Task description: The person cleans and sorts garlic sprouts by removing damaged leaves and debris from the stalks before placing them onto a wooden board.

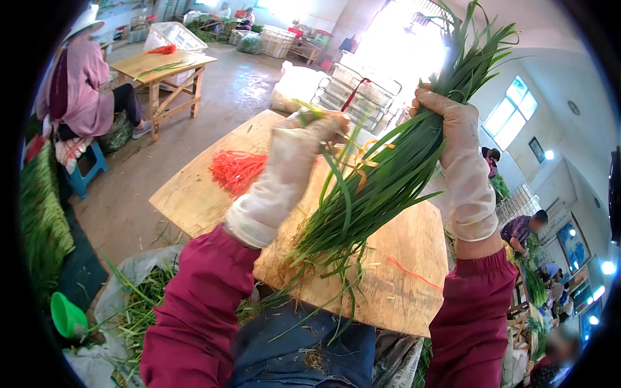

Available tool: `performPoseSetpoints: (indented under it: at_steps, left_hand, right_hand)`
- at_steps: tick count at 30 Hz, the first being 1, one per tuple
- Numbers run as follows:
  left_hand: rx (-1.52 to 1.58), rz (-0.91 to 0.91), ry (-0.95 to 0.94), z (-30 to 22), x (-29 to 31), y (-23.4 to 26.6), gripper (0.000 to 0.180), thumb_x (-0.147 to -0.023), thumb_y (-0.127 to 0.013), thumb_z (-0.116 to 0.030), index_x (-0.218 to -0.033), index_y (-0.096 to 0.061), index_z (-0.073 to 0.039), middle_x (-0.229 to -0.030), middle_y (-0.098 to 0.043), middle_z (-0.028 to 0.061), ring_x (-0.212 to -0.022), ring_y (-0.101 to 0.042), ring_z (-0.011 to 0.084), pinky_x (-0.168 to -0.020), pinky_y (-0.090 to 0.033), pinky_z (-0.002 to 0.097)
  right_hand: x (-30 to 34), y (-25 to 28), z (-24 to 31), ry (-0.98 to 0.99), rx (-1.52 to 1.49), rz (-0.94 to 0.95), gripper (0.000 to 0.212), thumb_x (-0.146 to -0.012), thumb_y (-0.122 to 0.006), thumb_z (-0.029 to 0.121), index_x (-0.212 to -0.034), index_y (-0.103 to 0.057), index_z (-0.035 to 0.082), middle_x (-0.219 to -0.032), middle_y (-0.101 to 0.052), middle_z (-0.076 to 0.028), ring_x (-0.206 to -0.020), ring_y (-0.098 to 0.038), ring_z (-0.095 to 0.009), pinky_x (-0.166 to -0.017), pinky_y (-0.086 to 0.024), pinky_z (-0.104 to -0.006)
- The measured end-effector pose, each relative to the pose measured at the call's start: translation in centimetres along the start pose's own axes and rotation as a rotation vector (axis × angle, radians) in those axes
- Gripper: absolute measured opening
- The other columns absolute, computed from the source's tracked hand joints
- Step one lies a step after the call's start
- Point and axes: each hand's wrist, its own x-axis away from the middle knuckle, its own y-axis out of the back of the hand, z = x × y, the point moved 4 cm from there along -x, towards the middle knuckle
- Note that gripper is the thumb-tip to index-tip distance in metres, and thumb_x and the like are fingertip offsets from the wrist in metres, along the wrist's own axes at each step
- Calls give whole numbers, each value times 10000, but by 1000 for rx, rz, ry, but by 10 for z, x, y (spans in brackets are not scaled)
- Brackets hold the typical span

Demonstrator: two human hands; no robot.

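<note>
A long bunch of garlic chives slants over the wooden table, leaf tips up at the right and loose stem ends hanging toward my lap. My gloved right hand is closed round its upper part. My gloved left hand, somewhat blurred, is closed beside the bunch, with a few loose green and yellowish leaves showing at its fingers. Yellowish strands cross the middle of the bunch. Beyond my left wrist a heap of red-orange ties lies on the table. A single red tie lies near its front right.
Leaf scraps lie on a pale sheet at my left, near a green cup. A person sits at another wooden table. White crates stand beyond my table. Other people work along the right side.
</note>
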Motion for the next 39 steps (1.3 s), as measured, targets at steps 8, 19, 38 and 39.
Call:
performPoseSetpoints:
  at_steps: [8, 19, 38, 39]
  left_hand:
    - [28, -34, 112, -21, 65, 89, 420, -836, -465, -374, -980, -548, 11, -893, -587, 111, -816, -564, 197, -770, -421, 340]
    - [-239, -297, 274, 12, 148, 130, 281, -825, -538, -225, -920, -572, 38, -689, -599, 86, -628, -564, 146, -621, -450, 256]
    - [-187, 93, 303, 9, 107, 56, 320, -666, -580, -40, -976, -554, 35, -807, -601, 64, -699, -528, 69, -641, -424, 222]
    - [82, 40, 259, -9, 107, 61, 308, -659, -569, -52, -953, -561, 41, -806, -605, 67, -671, -525, 75, -600, -415, 224]
  right_hand:
    - [-9, 24, 39, 44, 287, -222, 153, -692, -592, 149, -706, -594, -3, -579, -530, -57, -429, -486, -126, -411, -410, -238]
    - [-18, 32, 16, -56, 161, -442, 147, -748, -457, 91, -633, -546, 70, -572, -522, -77, -511, -530, -198, -435, -440, -280]
    - [7, 10, 55, 390, 601, -254, 210, -748, -489, 172, -789, -580, -13, -675, -555, -132, -647, -510, -210, -575, -433, -301]
    - [15, 4, 37, 391, 652, -243, 213, -752, -488, 175, -799, -579, -12, -684, -559, -137, -660, -516, -217, -581, -437, -302]
